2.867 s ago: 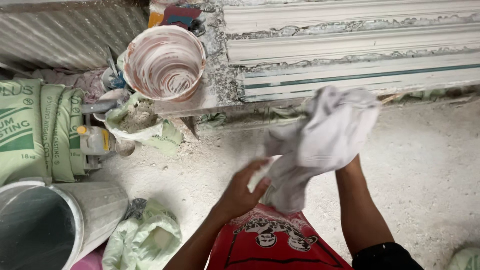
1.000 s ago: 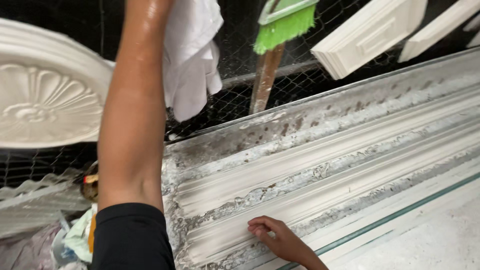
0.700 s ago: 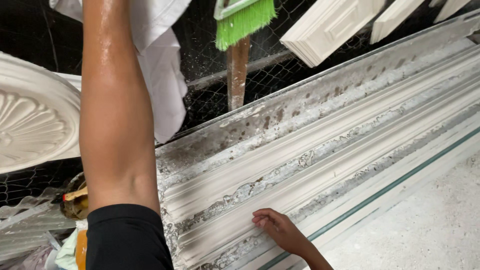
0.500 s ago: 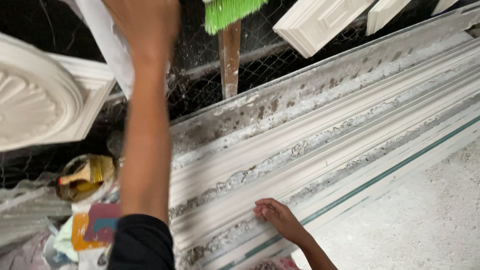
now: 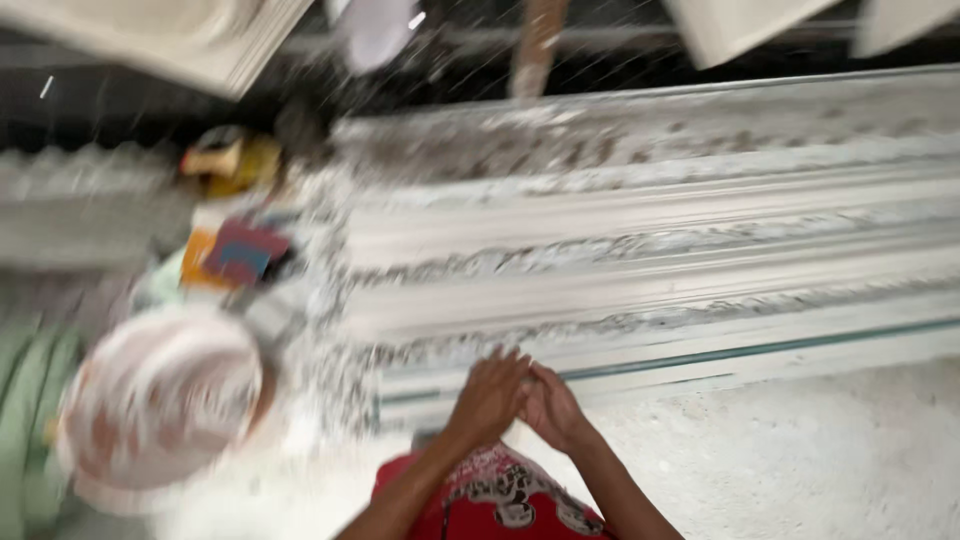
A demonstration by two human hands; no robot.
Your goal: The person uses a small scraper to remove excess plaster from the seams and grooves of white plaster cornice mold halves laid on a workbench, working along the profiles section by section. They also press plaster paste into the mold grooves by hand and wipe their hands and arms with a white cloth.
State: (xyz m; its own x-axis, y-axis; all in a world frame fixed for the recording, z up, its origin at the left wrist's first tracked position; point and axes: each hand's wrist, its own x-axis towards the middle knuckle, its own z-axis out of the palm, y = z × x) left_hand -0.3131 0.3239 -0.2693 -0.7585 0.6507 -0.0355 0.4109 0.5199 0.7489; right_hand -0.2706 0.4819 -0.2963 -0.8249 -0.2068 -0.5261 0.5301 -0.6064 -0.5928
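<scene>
The raised arm has come down; both hands now meet near the body. Left to right: plaster-smeared bucket, left hand pressed against right hand, each loosely curled and holding nothing, just near of the long white moulding. Blur hides detail. Rubbing palms over the floor would keep dust off the moulding.

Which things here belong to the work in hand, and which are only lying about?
In hand:
- left hand and right hand, pressed together, holding nothing
- long white plaster moulding, just beyond them

Lying about:
- plaster-smeared bucket
- yellow container
- red and blue packet
- wooden handle, hanging above
</scene>
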